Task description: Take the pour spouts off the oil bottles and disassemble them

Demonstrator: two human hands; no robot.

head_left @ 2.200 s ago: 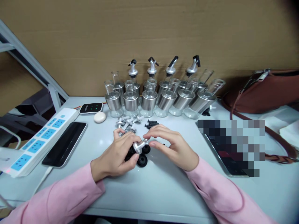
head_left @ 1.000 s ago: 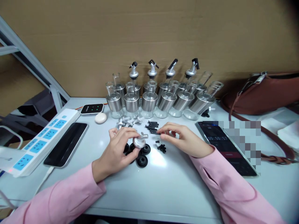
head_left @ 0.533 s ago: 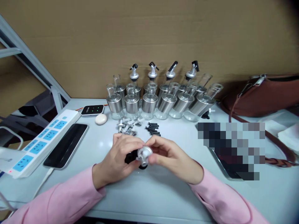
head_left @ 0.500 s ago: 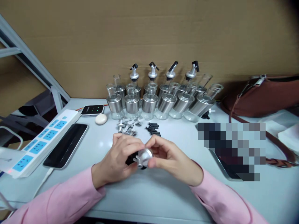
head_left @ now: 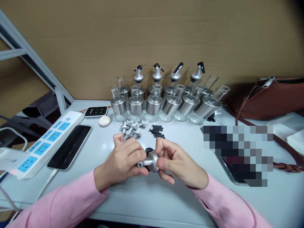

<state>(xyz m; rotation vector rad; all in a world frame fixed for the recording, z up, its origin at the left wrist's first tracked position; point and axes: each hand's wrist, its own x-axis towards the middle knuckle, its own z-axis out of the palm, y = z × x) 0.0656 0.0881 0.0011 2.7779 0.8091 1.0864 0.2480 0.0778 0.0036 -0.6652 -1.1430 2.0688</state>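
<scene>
Both my hands meet low over the white table (head_left: 147,202), closed around one silver metal pourer cap (head_left: 150,161) with a short spout that points left. My left hand (head_left: 123,160) pinches the spout end. My right hand (head_left: 177,163) grips the wider cap end with thumb and fingers. Black round gaskets (head_left: 148,151) lie just behind the cap, partly hidden by my fingers. Further back lie a heap of small silver spout parts (head_left: 130,129) and a row of small black pins (head_left: 157,131).
Several glass bottles with steel collars (head_left: 152,106) stand at the back, some topped with pourers (head_left: 177,72). At the left lie a white power strip (head_left: 45,142), a black phone (head_left: 70,146), a small black device (head_left: 96,111) and a white oval object (head_left: 104,121). A brown bag (head_left: 273,98) sits right.
My right hand reached to the black pins and came back to the cap. The cap has been turned on its side in both hands, spout now pointing left.
</scene>
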